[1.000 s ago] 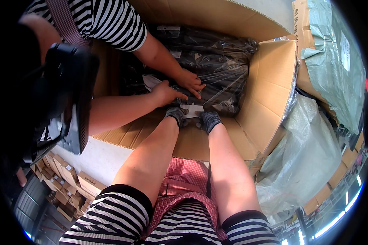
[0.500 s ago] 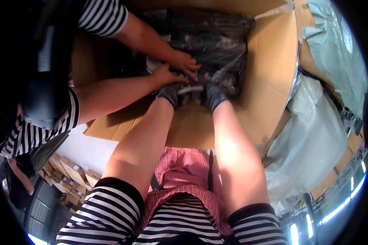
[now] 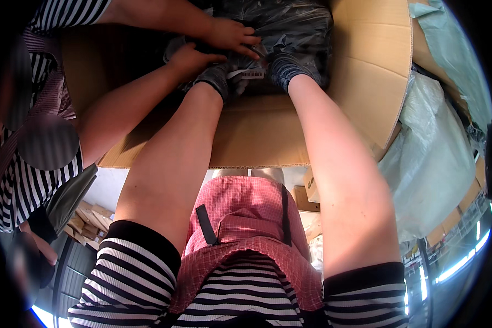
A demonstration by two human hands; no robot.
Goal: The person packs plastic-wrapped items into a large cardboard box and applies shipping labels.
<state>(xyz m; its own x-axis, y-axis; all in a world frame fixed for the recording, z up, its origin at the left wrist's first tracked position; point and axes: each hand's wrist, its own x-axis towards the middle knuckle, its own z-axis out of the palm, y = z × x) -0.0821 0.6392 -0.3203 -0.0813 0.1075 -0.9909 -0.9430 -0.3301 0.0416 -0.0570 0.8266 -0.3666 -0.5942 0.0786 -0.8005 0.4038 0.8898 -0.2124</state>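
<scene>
Both my hands wear dark grey gloves and reach into a large open cardboard box [image 3: 262,156]. Inside it lie dark items in shiny clear plastic bags [image 3: 290,22]. My left hand [image 3: 218,79] is closed at the near edge of a bag, its fingers partly hidden. Beside it is a white barcode label [image 3: 251,74]. My right hand [image 3: 287,70] closes on crinkled plastic to the right of the label. From the left, a co-worker's bare hands [image 3: 232,35] reach across; the nearer one [image 3: 191,59] almost touches my left glove.
The co-worker, in striped sleeves [image 3: 38,191], stands close at the left. The box's right wall [image 3: 372,60] rises beside my right arm. Translucent plastic sheeting [image 3: 432,158] hangs over things at the right. Smaller cartons [image 3: 90,221] are stacked at lower left.
The box and all the hands now appear higher in view, and my forearms look more stretched out. The barcode label now shows between my gloves. The co-worker's hands remain beside mine.
</scene>
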